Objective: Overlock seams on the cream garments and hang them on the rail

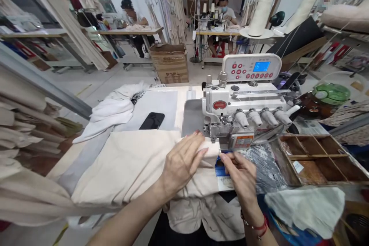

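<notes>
A cream cloth (138,161) is spread over the table in front of a white sewing machine (245,103). My left hand (183,161) lies on the cloth, fingers stretched out flat near the machine's needle area. Thumb and fingers of my right hand (239,171) are pinched together at the cloth's right edge, just below the presser area. More cream cloth hangs down over my lap. A blue and white item (223,175) shows between the cloth and my right hand.
A black phone (152,121) and a white garment (111,109) lie behind the cloth. At right are a wooden divided tray (323,157) and a pale cloth (305,207). Thread cones (261,15) stand behind the machine. Two people sit at tables further back.
</notes>
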`<state>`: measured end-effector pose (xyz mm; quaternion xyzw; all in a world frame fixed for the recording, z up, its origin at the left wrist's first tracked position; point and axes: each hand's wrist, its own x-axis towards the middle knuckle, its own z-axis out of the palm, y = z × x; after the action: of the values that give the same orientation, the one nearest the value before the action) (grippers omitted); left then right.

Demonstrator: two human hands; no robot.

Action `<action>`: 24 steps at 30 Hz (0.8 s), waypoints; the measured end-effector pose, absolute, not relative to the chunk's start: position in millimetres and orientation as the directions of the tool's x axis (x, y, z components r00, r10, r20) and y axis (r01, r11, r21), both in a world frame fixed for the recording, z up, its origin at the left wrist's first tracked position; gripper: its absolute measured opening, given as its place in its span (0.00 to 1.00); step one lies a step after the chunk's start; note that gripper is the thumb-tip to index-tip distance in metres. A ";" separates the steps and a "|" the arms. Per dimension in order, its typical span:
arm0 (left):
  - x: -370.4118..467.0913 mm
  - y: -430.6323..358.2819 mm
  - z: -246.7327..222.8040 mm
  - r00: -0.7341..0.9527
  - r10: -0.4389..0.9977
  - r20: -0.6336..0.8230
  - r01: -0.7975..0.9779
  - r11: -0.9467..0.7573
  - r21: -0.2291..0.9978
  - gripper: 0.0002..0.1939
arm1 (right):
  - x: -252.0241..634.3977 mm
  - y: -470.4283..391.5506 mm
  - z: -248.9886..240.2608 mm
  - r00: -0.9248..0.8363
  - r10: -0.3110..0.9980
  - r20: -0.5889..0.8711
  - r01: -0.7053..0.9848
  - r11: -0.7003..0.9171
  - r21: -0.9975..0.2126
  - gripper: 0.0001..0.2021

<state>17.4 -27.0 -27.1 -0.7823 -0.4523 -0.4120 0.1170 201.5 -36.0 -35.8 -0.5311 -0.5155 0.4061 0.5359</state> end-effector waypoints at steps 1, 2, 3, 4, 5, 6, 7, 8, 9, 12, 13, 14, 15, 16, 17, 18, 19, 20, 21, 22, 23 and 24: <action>16.9 -27.7 -26.2 0.228 0.610 0.759 0.803 -0.559 0.208 0.15 | 201.9 -37.9 -36.3 0.141 0.981 0.135 0.116 0.119 -0.986 0.15; 15.6 -29.5 -24.4 0.201 0.604 0.771 0.797 -0.559 0.230 0.14 | 202.6 -41.2 -37.1 0.155 0.974 0.166 0.133 0.146 -0.980 0.13; 13.5 -32.5 -21.8 0.174 0.593 0.786 0.782 -0.568 0.255 0.12 | 203.3 -46.0 -38.1 0.183 0.957 0.225 0.164 0.196 -0.967 0.12; 10.8 -36.3 -18.5 0.151 0.579 0.802 0.754 -0.592 0.285 0.09 | 203.6 -52.2 -39.4 0.220 0.923 0.315 0.205 0.272 -0.940 0.09; 7.6 -40.4 -14.6 0.141 0.565 0.813 0.706 -0.633 0.317 0.05 | 203.2 -59.3 -40.9 0.257 0.870 0.421 0.249 0.361 -0.899 0.05; 4.5 -43.8 -10.5 0.152 0.556 0.817 0.642 -0.684 0.346 0.04 | 201.5 -66.9 -42.8 0.277 0.808 0.521 0.278 0.451 -0.848 0.05; 2.0 -45.6 -6.8 0.178 0.550 0.816 0.570 -0.734 0.370 0.05 | 198.5 -74.1 -44.9 0.267 0.770 0.580 0.274 0.516 -0.812 0.09; 0.4 -45.0 -3.7 0.216 0.548 0.808 0.501 -0.773 0.390 0.05 | 194.1 -80.3 -47.4 0.228 0.777 0.587 0.228 0.543 -0.808 0.13; 0.1 -41.8 -1.6 0.263 0.552 0.792 0.444 -0.798 0.409 0.05 | 188.8 -84.8 -50.1 0.161 0.828 0.537 0.149 0.518 -0.843 0.16; 5.6 -19.1 -1.4 0.369 0.574 0.731 0.401 -0.808 0.432 0.08 | 174.5 -86.0 -59.4 -0.099 0.972 0.214 -0.031 0.212 -0.977 0.15; 8.1 -10.3 -2.6 0.385 0.590 0.709 0.415 -0.797 0.438 0.09 | 172.5 -82.7 -62.3 -0.128 0.983 0.134 -0.041 0.130 -0.991 0.12; 10.0 -2.6 -3.6 0.390 0.610 0.690 0.435 -0.782 0.446 0.10 | 172.2 -78.2 -64.7 -0.114 0.988 0.102 -0.030 0.099 -0.995 0.11; 10.9 3.0 -4.2 0.385 0.634 0.671 0.459 -0.762 0.457 0.11 | 173.5 -73.1 -66.7 -0.072 0.992 0.103 -0.006 0.103 -0.995 0.11; 10.6 6.2 -4.2 0.377 0.661 0.649 0.483 -0.738 0.472 0.11 | 175.8 -67.8 -68.1 -0.018 0.992 0.126 0.022 0.126 -0.992 0.13; 9.2 7.0 -3.5 0.367 0.693 0.620 0.509 -0.707 0.490 0.12 | 178.3 -63.1 -68.9 0.026 0.987 0.156 0.046 0.154 -0.987 0.15; 6.7 5.8 -2.4 0.355 0.724 0.592 0.532 -0.677 0.509 0.11 | 180.5 -59.3 -69.5 0.041 0.982 0.185 0.061 0.182 -0.981 0.16; 3.6 3.3 -1.1 0.344 0.750 0.565 0.550 -0.649 0.526 0.10 | 181.6 -56.9 -69.8 0.022 0.979 0.202 0.062 0.200 -0.978 0.17; 0.3 0.2 0.3 0.334 0.769 0.545 0.564 -0.626 0.539 0.09 | 181.4 -56.0 -70.1 -0.026 0.978 0.205 0.050 0.206 -0.977 0.17; -2.9 -2.8 1.5 0.323 0.786 0.527 0.576 -0.605 0.550 0.07 | 180.0 -56.7 -70.5 -0.095 0.977 0.192 0.029 0.196 -0.980 0.16; -5.6 -5.0 2.3 0.310 0.800 0.515 0.583 -0.587 0.561 0.07 | 177.6 -58.6 -71.0 -0.151 0.972 0.181 0.013 0.185 -0.983 0.16; -7.7 -6.3 2.8 0.298 0.807 0.510 0.582 -0.577 0.573 0.07 | 174.7 -61.4 -71.6 -0.182 0.968 0.170 0.001 0.173 -0.985 0.17; -9.0 -6.5 2.9 0.290 0.812 0.507 0.574 -0.572 0.586 0.07 | 171.7 -64.7 -72.2 -0.184 0.969 0.164 -0.007 0.165 -0.986 0.18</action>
<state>-9.0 -6.5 2.9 -0.7895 -0.4388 -0.4030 -0.1472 171.7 -64.7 -72.2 -0.4105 -0.5858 0.4988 0.4893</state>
